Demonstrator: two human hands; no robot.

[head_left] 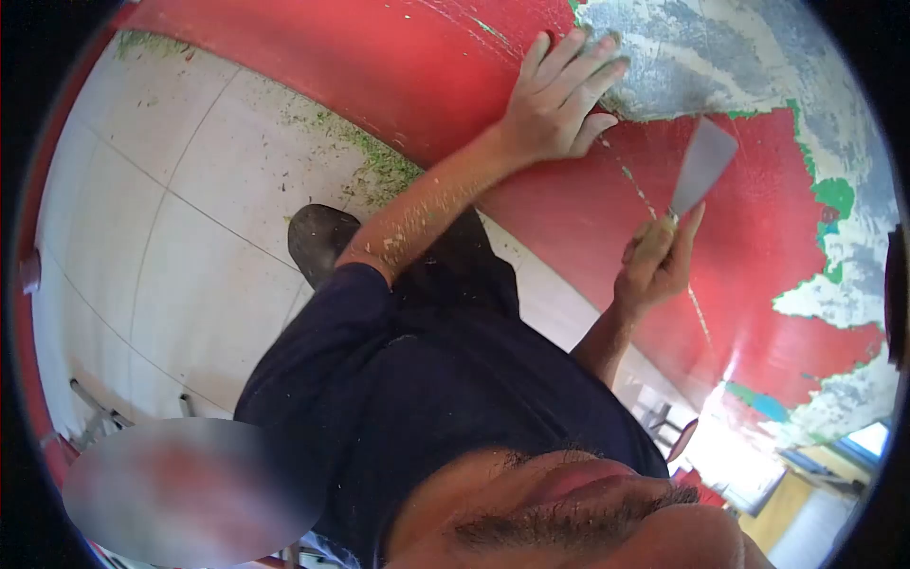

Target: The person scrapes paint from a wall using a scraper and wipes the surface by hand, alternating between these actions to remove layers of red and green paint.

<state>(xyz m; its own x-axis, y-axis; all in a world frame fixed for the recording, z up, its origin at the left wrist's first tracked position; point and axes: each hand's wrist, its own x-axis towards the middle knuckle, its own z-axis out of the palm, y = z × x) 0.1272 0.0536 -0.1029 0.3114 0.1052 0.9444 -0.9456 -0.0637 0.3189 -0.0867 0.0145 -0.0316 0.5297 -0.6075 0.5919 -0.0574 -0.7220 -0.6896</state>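
My left hand (564, 100) lies flat on the red painted surface (578, 204), its fingers spread near the edge of a stripped grey and white area (711, 57). To its right, my right hand (659, 256) is closed around the handle of a scraper (706, 161). The broad metal blade points up, in front of the red paint; whether it touches the surface I cannot tell. Green patches (834, 196) line the ragged border between the red and the stripped area. Pale flecks dot my left forearm.
Pale floor tiles (209, 209) lie at the left, with green and pale flakes (379, 166) along the foot of the red surface. A dark shoe (320, 242) stands on the tiles. Metal legs (95, 408) show at the lower left, beside a blurred oval.
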